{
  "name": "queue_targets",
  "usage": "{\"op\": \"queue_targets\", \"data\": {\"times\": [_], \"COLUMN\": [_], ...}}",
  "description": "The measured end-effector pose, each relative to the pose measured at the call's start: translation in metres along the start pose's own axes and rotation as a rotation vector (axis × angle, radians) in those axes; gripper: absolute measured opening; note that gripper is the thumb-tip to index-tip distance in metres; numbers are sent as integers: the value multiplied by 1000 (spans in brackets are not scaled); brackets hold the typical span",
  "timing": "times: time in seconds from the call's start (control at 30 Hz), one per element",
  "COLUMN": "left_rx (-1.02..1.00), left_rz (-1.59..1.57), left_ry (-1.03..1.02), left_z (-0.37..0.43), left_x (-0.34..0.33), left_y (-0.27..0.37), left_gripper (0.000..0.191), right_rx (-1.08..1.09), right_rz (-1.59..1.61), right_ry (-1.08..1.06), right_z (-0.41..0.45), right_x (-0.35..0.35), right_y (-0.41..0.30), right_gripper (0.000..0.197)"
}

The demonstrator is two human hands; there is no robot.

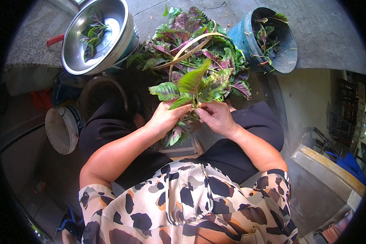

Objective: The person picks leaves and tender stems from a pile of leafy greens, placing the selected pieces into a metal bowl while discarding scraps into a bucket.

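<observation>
My left hand (170, 117) and my right hand (216, 116) meet in front of me, both pinching the stem of a leafy green sprig (191, 80). Its leaves spread upward between them and look slightly blurred. Beyond lies a large heap of red-and-green amaranth leaves (183, 36), crossed by a basket's curved handle (195, 45). At the upper left, a stainless steel basin (109, 59) holds a few leafy sprigs (93, 35). At the upper right, a tilted blue-green bucket (244, 33) contains leaves and stems. A small leafy piece (175, 135) shows below my hands.
A white plastic bucket (53, 131) lies to the left, near a dark round container rim (122, 87). Something with a red handle (55, 40) sticks out beside the basin. A pale ledge (329, 170) and a blue bag (350, 166) are at the right.
</observation>
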State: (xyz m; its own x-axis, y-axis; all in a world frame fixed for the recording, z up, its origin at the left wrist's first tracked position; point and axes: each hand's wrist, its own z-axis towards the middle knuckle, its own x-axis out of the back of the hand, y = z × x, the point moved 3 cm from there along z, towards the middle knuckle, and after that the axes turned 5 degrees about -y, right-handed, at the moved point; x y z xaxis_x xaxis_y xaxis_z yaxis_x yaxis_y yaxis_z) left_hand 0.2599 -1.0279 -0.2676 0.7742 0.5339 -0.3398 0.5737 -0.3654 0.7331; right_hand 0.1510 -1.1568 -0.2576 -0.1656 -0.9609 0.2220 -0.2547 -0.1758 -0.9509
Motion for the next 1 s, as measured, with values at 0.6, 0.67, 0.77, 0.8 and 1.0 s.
{"op": "queue_targets", "data": {"times": [0.6,0.67,0.77,0.8,1.0], "left_rx": [-519,-683,-901,-957,-1232], "left_rz": [323,582,784,914,1218], "left_ry": [71,100,101,50,13], "left_z": [-2,-3,-10,-10,-19], "left_x": [-2,-2,0,4,-15], "left_y": [-4,-1,15,17,18], "left_gripper": [12,14,16,24,24], "right_rx": [-228,-238,-335,-334,-329], "right_rz": [517,577,720,721,742], "right_ry": [-197,-162,-141,-138,-146], "right_z": [6,5,4,4,6], "right_x": [-3,-3,-3,-2,2], "right_y": [9,7,3,4,2], "right_gripper": [19,19,17,17,15]}}
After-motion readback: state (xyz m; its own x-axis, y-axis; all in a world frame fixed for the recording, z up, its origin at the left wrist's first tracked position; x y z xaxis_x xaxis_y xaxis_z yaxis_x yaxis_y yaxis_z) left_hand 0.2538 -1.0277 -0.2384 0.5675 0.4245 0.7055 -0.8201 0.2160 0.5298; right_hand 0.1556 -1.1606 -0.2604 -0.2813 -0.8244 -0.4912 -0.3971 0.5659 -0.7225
